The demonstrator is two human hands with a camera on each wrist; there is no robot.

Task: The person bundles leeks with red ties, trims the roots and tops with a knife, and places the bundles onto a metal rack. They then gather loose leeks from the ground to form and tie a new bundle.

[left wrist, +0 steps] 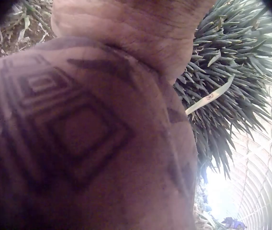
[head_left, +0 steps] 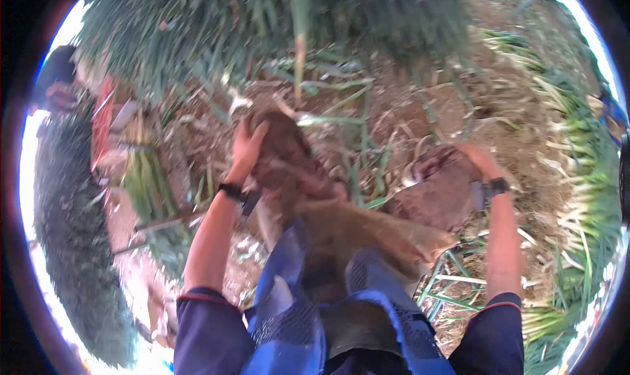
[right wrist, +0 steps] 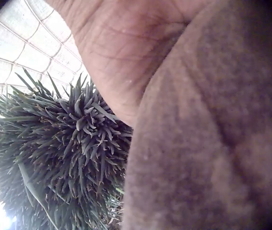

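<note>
My left hand (head_left: 246, 146) rests on the brown patterned cloth (head_left: 285, 148) over my left knee, its thumb side toward the cloth. In the left wrist view the heel of that hand (left wrist: 126, 36) presses on the cloth, which has dark diamond figures (left wrist: 81, 132). My right hand (head_left: 481, 161) lies on the outer side of the brown cloth (head_left: 433, 194) over my right knee. The right wrist view shows the palm (right wrist: 126, 62) against fuzzy brown fabric (right wrist: 207, 153); the fingertips are out of that frame. Between the legs stretches a tan apron-like sheet (head_left: 354, 227).
A big pile of green onions (head_left: 275, 40) stands ahead, leaves toward me. One tied bunch (head_left: 146, 178) is at the left, near another dark green pile (head_left: 72, 224). More green onions (head_left: 584, 211) line the right. Loose leaves litter the soil (head_left: 453, 109). Another person (head_left: 59, 76) is far left.
</note>
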